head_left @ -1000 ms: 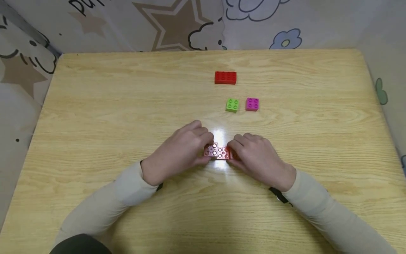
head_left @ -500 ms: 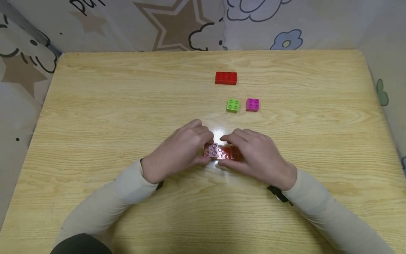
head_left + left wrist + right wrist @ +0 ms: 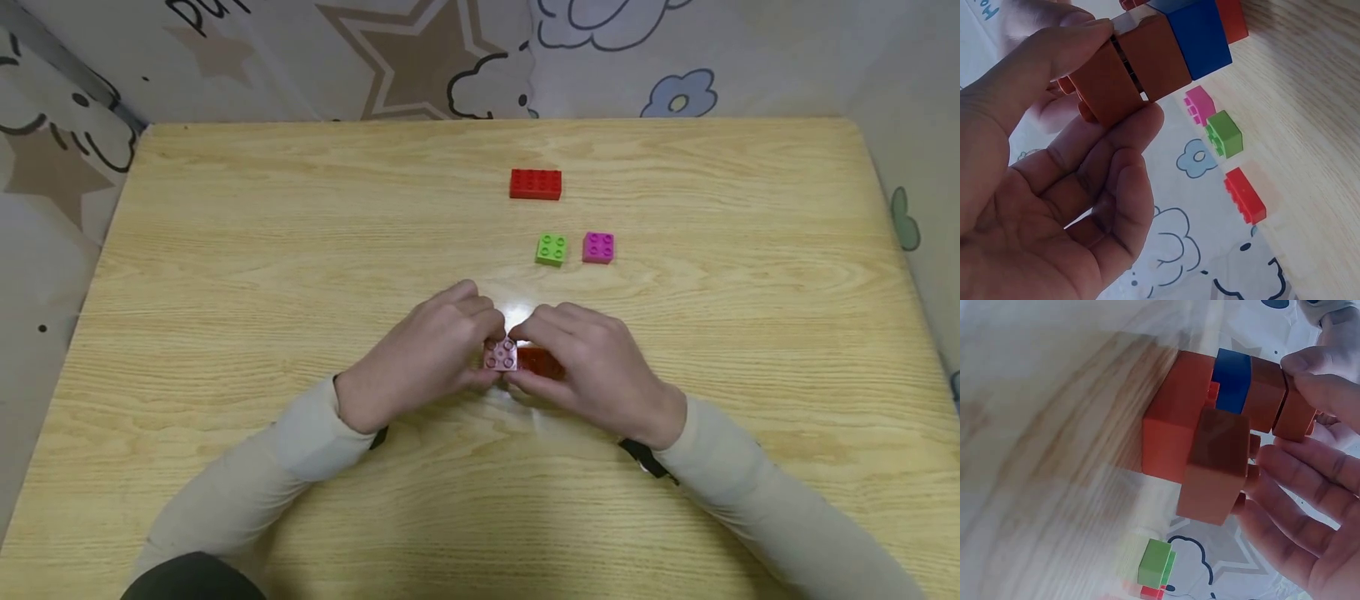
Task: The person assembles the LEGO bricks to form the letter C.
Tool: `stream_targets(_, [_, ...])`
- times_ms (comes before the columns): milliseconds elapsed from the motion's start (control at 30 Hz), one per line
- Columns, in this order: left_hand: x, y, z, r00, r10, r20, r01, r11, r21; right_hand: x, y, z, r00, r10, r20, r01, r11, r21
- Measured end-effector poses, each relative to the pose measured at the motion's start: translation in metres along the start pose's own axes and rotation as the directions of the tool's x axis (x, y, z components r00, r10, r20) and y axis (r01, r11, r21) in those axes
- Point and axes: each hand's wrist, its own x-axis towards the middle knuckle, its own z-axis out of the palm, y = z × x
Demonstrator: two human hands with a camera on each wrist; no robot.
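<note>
Between the hands stands a toy-brick build. Its long red brick (image 3: 1179, 415) lies on the table and carries a blue brick (image 3: 1200, 39), a lower brown brick (image 3: 1155, 59) and a top brown brick (image 3: 1107, 84) at one end. A narrow gap with studs showing separates the two brown ones. Another brown brick (image 3: 1216, 469) sits on the red brick's other end. My left hand (image 3: 427, 358) pinches the top brown brick between thumb and fingers. Reaching over from the other side, my right hand (image 3: 592, 367) has its thumb and fingertips around that same top brick.
Beyond the hands lie a loose green brick (image 3: 551, 249), a magenta brick (image 3: 598, 247) and, farther back, a long red brick (image 3: 536, 184). The wooden table (image 3: 300, 217) ends at a wall covered in cartoon drawings.
My right hand let go of the red brick's end, opened wider and moved left to the top brown brick. My left hand kept its pinch in place.
</note>
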Motion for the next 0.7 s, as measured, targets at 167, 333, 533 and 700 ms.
stream_targets(167, [0.0036, 0.0001, -0.0005, 1.000, 0.012, 0.007, -0.012, 1.000, -0.011, 0.0004, -0.0003, -0.0011, 1.000, -0.004, 0.006, 0.004, 1.000, -0.016])
stream_targets(333, [0.0058, -0.0007, 0.0005, 1.000, 0.005, 0.017, -0.005, 0.999, -0.038, 0.0015, 0.0000, -0.0034, 0.999, 0.005, 0.033, -0.004, 1.000, -0.023])
stream_targets(533, [0.0069, -0.0023, 0.0023, 1.000, 0.004, 0.022, -0.003, 0.999, -0.052, 0.0013, -0.0001, -0.0040, 0.998, 0.020, 0.052, -0.018, 0.999, -0.032])
stream_targets(700, [0.0058, -0.0038, 0.0034, 0.999, -0.014, 0.039, 0.016, 0.999, -0.050, -0.0024, 0.0022, -0.0053, 0.994, 0.070, 0.084, -0.063, 0.995, -0.076])
